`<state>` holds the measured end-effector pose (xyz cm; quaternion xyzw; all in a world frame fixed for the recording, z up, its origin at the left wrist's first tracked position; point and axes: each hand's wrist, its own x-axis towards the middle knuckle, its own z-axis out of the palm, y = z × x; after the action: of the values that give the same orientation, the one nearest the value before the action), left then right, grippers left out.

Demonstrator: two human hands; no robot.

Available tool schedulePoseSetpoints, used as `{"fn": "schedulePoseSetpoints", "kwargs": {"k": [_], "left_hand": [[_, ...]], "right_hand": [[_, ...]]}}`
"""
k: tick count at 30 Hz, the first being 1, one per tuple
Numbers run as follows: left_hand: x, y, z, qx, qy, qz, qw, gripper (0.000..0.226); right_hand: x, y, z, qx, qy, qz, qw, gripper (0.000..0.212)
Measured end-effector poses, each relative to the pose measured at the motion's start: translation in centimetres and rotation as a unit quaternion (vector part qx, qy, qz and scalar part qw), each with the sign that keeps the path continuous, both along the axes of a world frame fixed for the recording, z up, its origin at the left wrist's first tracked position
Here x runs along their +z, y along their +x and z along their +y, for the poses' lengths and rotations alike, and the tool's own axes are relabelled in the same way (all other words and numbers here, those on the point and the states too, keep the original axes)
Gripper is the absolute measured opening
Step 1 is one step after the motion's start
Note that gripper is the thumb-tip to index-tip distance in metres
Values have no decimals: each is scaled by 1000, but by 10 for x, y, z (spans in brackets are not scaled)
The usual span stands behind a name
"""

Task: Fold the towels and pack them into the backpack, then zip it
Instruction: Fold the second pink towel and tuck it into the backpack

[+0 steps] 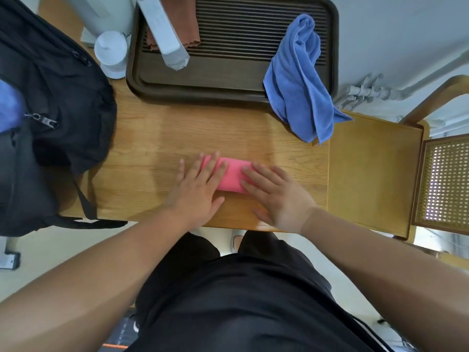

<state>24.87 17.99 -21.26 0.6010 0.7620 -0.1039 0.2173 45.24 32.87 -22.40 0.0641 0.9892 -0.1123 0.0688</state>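
A small folded pink towel point(232, 177) lies on the wooden table point(152, 138) near its front edge. My left hand point(198, 189) rests flat on the towel's left end, fingers spread. My right hand point(274, 191) lies flat over its right end. A crumpled blue towel point(299, 80) hangs over the right rim of the dark tray and onto the table. The black backpack point(50, 102) sits at the left, its zipper open, with blue cloth point(9, 107) showing inside at the far left edge.
A dark brown slatted tray point(228, 80) stands at the back with a brown cloth point(187, 24) and a grey box point(165, 34) on it. A white bottle point(111, 53) stands beside the tray. A wooden chair point(373, 171) adjoins the table's right side.
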Motion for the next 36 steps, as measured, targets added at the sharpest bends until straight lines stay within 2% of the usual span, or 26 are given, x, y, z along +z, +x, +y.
{"fn": "schedulePoseSetpoints", "kwargs": {"k": [2,7,12,14,18,25,32,34,36], "left_hand": [[-8,5,-10,2,-9,7,1000,86],[-14,7,-1,7,-23,8,1000,87],[-13,8,0,28,-21,-12,999,78],[-9,9,5,66,-11,-37,997,73],[-9,10,32,125,18,-59,990,66],[-31,3,37,97,-5,-57,994,66],[-12,-3,39,68,-22,-43,997,75],[1,-3,35,94,-3,-66,993,84],[11,-4,27,141,10,-102,985,83]], "right_hand": [[-3,8,-7,-10,-7,-42,999,72],[15,-28,-12,-111,-39,10,993,59],[6,-69,-12,-187,-8,-137,973,70],[-6,-67,-9,-187,-9,-154,970,69],[-17,-62,-4,-177,-14,-137,974,70],[-24,-57,-3,-192,-34,-115,974,72],[-8,-47,7,-162,-42,-59,984,71],[3,-45,5,-174,-45,-53,982,70],[13,-45,2,-190,-84,-68,976,60]]}}
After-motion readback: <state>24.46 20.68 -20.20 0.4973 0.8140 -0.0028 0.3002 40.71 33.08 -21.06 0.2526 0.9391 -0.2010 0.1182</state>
